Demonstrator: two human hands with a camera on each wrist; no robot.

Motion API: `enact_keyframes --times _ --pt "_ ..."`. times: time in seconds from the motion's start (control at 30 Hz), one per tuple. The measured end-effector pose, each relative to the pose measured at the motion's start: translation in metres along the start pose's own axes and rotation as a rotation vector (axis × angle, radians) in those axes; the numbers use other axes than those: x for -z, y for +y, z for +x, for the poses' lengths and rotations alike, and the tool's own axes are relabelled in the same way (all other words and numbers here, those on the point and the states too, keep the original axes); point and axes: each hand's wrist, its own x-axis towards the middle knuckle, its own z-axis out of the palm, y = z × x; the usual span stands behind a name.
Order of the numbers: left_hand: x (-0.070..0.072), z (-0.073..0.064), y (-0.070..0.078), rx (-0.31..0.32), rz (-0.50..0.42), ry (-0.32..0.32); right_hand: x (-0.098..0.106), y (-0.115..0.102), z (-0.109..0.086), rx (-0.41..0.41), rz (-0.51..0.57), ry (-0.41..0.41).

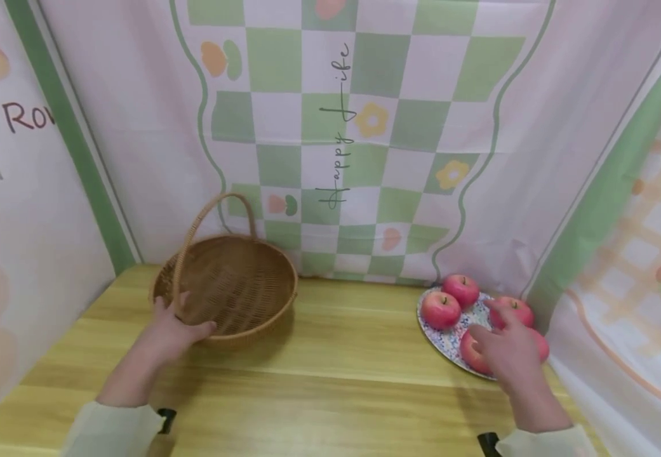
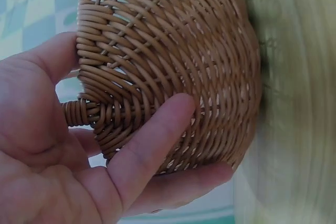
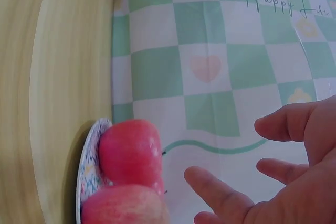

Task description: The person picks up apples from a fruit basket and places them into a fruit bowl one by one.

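A round wicker basket with a tall arched handle stands at the left of the table. My left hand holds its near left rim by the foot of the handle. In the left wrist view, the fingers lie along the woven outside wall and the thumb reaches over the rim. On the right is a flower-patterned plate with several red apples. Over the plate's near right side hovers my right hand, fingers spread and holding nothing. In the right wrist view, those fingers are apart from the apples.
Both things stand on a light wooden table, near its back edge. Behind it hangs a green-and-white checkered cloth. Printed cloths also close off the left side and the right side, the latter close beside the plate.
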Motion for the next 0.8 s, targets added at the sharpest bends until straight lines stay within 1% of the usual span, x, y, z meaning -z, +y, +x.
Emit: enact_keyframes --times 0.07,0.13,0.23,0.3,0.37,0.5,0.57,0.67,0.73,0.8 --pt "0.012 0.002 -0.006 0.006 0.010 -0.008 -0.004 -0.002 -0.002 -0.011 0.018 -0.013" --pt "0.021 0.004 -0.014 0.004 0.017 -0.007 -0.007 -0.004 -0.004 -0.029 0.001 -0.035" --pt "0.033 0.007 -0.025 -0.008 -0.002 -0.009 -0.012 -0.009 -0.007 -0.039 -0.012 -0.062" --pt "0.041 0.007 -0.031 -0.012 -0.033 -0.017 -0.015 -0.012 -0.008 -0.048 -0.008 -0.068" --pt "0.047 0.008 -0.036 -0.009 -0.063 -0.032 -0.017 -0.015 -0.008 -0.053 0.001 -0.066" --pt "0.054 0.008 -0.044 -0.011 -0.069 -0.029 -0.020 -0.018 -0.008 -0.052 0.014 -0.070" --pt "0.055 0.007 -0.046 -0.024 -0.054 -0.005 -0.021 -0.020 -0.008 -0.042 0.017 -0.071" --pt "0.058 0.002 -0.045 -0.042 0.015 0.052 -0.024 -0.023 -0.009 -0.030 0.020 -0.076" --pt "0.059 -0.004 -0.039 -0.042 0.090 0.101 -0.025 -0.024 -0.010 -0.021 0.015 -0.077" --pt "0.058 -0.014 -0.029 -0.023 0.159 0.165 -0.026 -0.025 -0.011 -0.003 -0.002 -0.082"
